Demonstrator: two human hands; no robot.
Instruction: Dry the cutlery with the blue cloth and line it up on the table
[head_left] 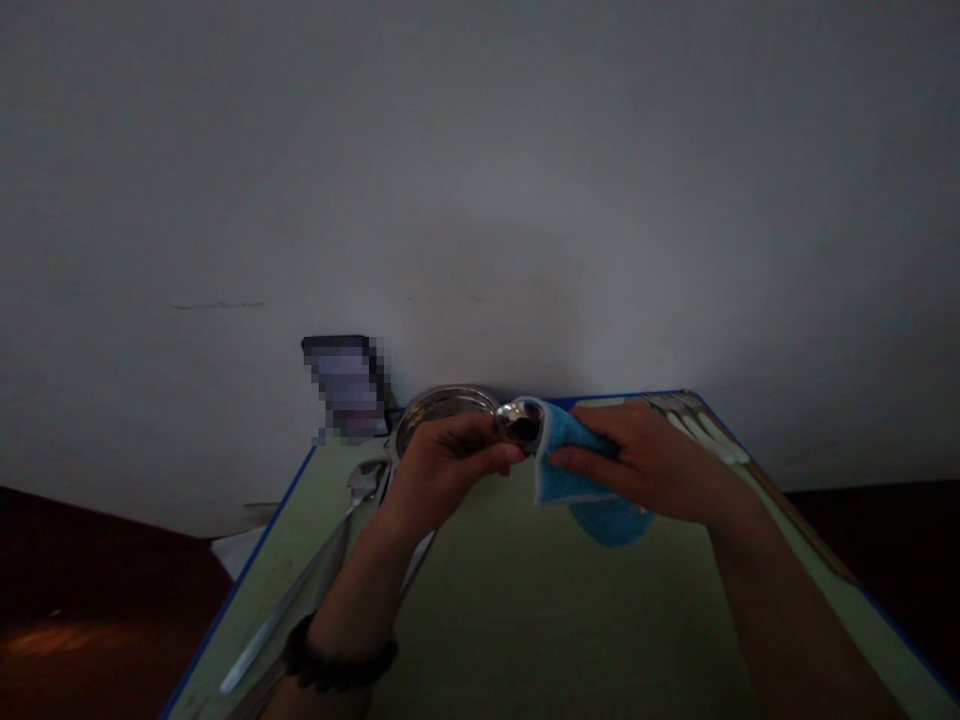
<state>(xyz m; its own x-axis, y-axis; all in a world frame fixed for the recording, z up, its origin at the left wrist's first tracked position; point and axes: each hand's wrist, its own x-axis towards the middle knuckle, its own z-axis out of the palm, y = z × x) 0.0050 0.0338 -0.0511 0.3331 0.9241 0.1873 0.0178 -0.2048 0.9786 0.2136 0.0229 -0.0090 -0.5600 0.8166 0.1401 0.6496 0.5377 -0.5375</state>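
My left hand (454,460) is closed on the near side of a shiny metal spoon (517,424), with thumb and fingers at its rounded head. Around the rest of the spoon lies a folded blue cloth (574,455) with a pale edge, and part of it hangs down. My right hand (645,455) grips this cloth, thumb on the near side. The spoon's handle is hidden by the cloth and hand. Just behind my left hand stands a round metal bowl (442,398), partly covered by the hand.
A green table (570,630) with a blue edge meets a pale wall (480,200). Long-handled spoons (300,570) lie on the left. Several forks (697,425) with white handles lie at the back right, near a brown strip (810,540). A phone (341,385) leans against the wall.
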